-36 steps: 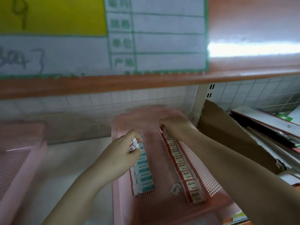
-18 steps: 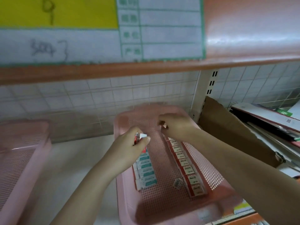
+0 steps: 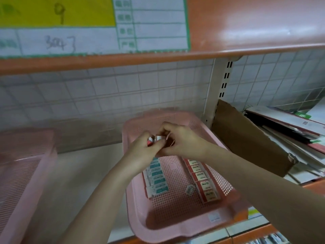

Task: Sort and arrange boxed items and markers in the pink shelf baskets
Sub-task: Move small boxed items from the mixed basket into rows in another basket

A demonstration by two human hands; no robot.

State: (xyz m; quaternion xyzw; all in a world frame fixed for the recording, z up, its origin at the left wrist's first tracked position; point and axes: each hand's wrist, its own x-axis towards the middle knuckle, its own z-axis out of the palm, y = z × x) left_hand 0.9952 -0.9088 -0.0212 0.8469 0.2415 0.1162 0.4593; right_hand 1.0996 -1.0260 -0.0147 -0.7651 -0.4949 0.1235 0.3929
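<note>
While both hands meet over the pink basket (image 3: 135, 199), left hand (image 3: 142, 149) pinches small red-white boxes (image 3: 157, 138); right hand (image 3: 182, 142) curls round them too.

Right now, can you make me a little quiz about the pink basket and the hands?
1. True or false: both hands are above the pink basket.
2. Which row lies on the basket's right side: A red boxes, B teal boxes?
3. What does the left hand hold?

Key: 1 true. 2 A. 3 Small red-and-white boxes, with the right hand touching them.
</note>
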